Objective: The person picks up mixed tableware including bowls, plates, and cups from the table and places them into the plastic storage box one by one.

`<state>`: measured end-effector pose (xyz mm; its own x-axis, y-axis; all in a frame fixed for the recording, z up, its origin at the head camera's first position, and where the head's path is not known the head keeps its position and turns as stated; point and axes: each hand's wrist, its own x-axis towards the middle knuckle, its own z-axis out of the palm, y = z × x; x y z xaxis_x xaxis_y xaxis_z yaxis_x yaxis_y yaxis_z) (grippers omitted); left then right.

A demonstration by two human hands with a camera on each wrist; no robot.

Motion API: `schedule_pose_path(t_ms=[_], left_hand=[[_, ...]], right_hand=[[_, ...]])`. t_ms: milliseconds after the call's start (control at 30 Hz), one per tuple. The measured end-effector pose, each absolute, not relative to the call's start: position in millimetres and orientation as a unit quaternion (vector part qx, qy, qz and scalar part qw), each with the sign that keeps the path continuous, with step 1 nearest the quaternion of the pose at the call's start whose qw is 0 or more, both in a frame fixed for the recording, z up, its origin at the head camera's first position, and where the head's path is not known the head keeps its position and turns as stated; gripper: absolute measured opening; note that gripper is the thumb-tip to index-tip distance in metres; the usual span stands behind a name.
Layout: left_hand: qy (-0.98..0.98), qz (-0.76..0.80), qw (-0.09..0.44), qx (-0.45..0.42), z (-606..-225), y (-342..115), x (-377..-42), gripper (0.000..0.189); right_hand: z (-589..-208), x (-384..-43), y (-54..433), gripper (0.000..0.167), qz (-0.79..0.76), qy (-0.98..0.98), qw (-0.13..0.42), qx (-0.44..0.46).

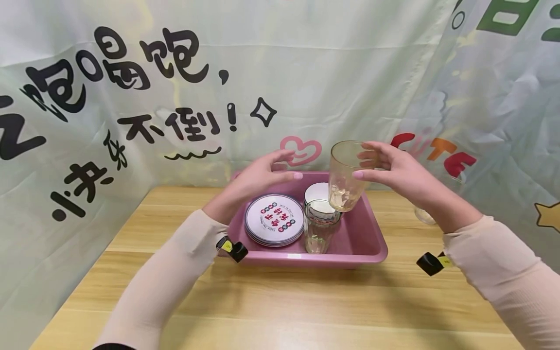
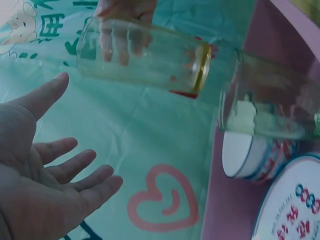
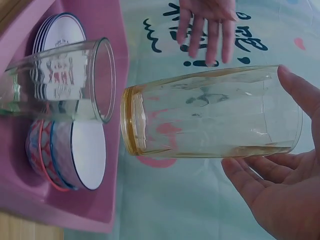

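Observation:
My right hand (image 1: 395, 167) grips an amber-tinted glass (image 1: 343, 182) near its rim, thumb on one side and fingers on the other. The glass is upright, its base above the pink tub (image 1: 365, 238). My left hand (image 1: 267, 171) hovers over the tub's left side with fingers spread, touching nothing; the left wrist view shows its palm (image 2: 45, 175) apart from the glass. Inside the tub, a stack of white plates (image 1: 274, 219) with red lettering lies at left. Beside it stand a greenish clear glass (image 1: 317, 239) and stacked bowls (image 3: 90, 155) with patterned outsides.
The tub rests on a wooden table (image 1: 271, 301) against a printed cloth backdrop (image 1: 306, 87). To the right, partly hidden by my right forearm, a clear glass (image 1: 423, 215) stands on the table. The greenish glass rises close beside the held one.

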<state>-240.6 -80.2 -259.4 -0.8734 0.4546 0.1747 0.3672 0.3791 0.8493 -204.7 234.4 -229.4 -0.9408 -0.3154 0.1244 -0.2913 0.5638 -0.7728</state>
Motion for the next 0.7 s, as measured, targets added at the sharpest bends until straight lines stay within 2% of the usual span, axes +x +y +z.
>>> schedule_pose_path(t_ms=[500,700], left_hand=[[0.783,0.545,0.068,0.292,-257,-34,-242,0.086],[0.785,0.539,0.064,0.299,-263,-26,-246,0.084]], right_hand=[[-236,-209,213,0.082,-0.47,0.863,0.033,-0.185],[-242,-214,208,0.081,-0.48,0.855,0.032,-0.193]])
